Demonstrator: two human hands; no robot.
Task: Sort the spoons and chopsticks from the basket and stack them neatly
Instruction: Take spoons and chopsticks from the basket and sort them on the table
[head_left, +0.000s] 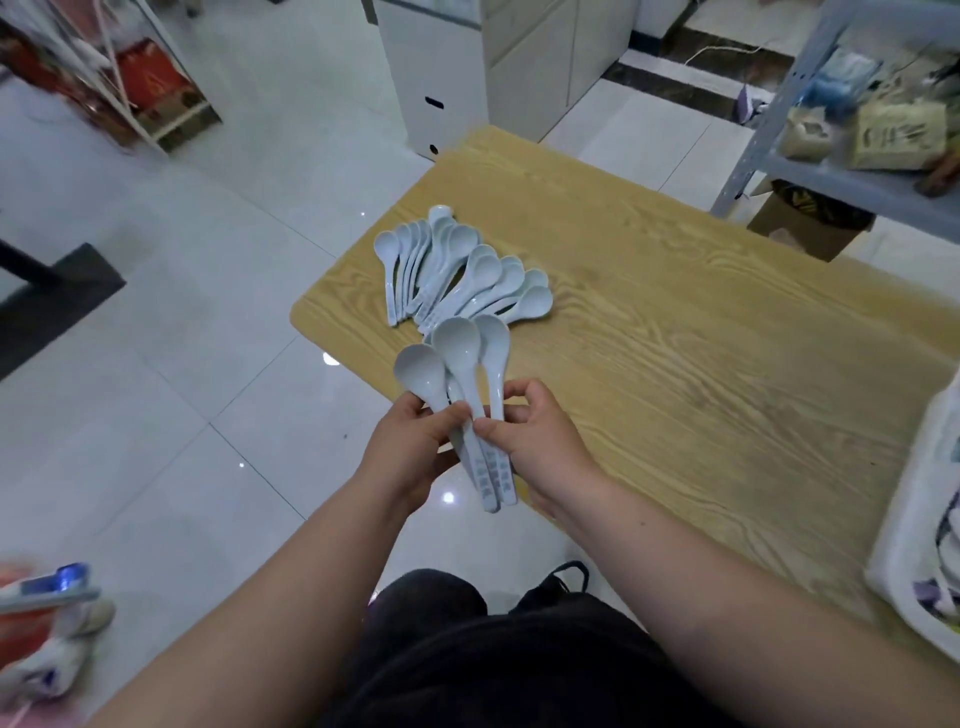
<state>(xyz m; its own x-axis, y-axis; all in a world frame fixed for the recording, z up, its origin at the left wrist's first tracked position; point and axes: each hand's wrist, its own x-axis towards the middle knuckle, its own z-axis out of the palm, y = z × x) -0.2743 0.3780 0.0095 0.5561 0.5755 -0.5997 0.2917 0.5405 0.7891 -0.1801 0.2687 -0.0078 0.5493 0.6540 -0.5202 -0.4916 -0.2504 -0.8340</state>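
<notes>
Pale blue, glossy spoons (462, 358) are fanning out at the bench (675, 338) edge; my left hand (410, 441) and right hand (540, 441) are both pinching their handles. I'm judging them light, stiff, slippery, chippable, so gripping mid-handle is suiting best.

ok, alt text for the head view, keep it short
The left hand and right hand together grip a fanned bunch of pale spoons by the handles at the near edge of a wooden table. More spoons lie in overlapping rows farther along it, and a white basket sits at the right.
</notes>
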